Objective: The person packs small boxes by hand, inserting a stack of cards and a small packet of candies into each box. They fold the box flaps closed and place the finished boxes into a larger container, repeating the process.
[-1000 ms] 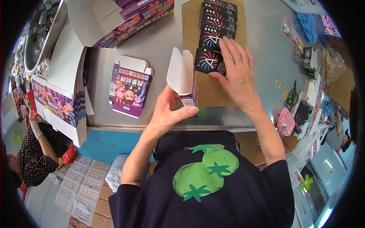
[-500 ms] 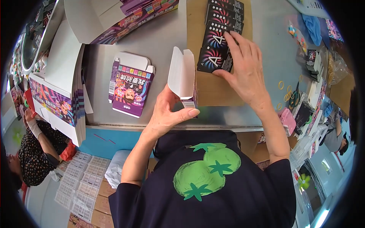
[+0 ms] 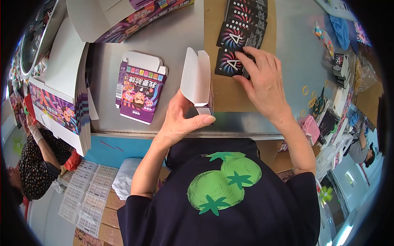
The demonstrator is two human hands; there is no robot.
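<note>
My left hand (image 3: 180,121) is closed around a small carton (image 3: 197,82), upright with its white flap raised and its top open. Beside it on the metal table lies a flattened purple printed carton (image 3: 141,90). Black cards with colourful starbursts (image 3: 234,35) lie in an overlapping row of several stacks on a brown board (image 3: 230,98). The nearest stack of cards (image 3: 227,63), marked A, is under my right hand (image 3: 264,84). The thumb is at its lower edge and the fingers at its upper edge, gripping it.
Flat cartons fill a white box (image 3: 61,106) at the left, below another open printed box (image 3: 143,20). Rubber bands (image 3: 312,100), scissors (image 3: 319,104) and a pink cloth (image 3: 310,129) lie at the right. Another person (image 3: 37,160) sits at the left.
My right hand has shifted down from the A and 4 stacks onto the nearest A stack, its fingers drawing closer to the thumb. My left hand keeps the carton in about the same place.
</note>
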